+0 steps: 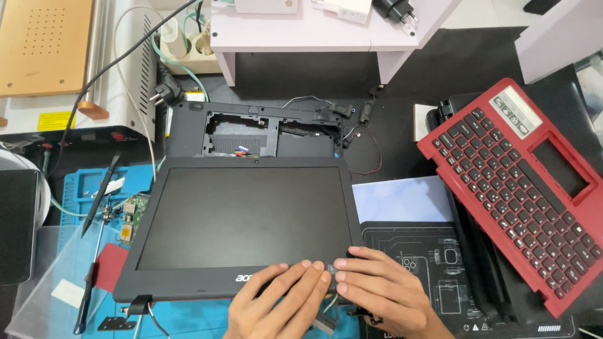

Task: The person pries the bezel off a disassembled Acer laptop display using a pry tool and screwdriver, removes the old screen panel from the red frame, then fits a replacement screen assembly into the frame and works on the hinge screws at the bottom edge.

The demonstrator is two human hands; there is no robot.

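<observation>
The laptop is well into being taken apart, by the look of the bench. The black screen panel [242,226] lies flat, glass up, across the middle of the work surface, on top of the stripped black base shell [251,132], whose empty bays and loose coloured wires show behind the panel's far edge. The red keyboard deck [521,188] is already off and set aside at the right, tilted over another dark part. A small green circuit board [130,216] lies on the blue mat [78,188] at the left, beside a screwdriver [94,263] and tweezers [100,191].

Both hands meet at the panel's near right corner. The left hand [279,301] lies with its fingers curled over the lower bezel, pressing on it; the right hand [383,292] pinches the same corner from the outside, fingertips touching the left's. I cannot tell whether anything small is caught between them.

So 3 big parts are already separated, I judge: deck, board and base. What seems left is the screen itself. Its bezel sits on all around, and a hinge bracket [135,307] hangs at the near left corner.
</observation>
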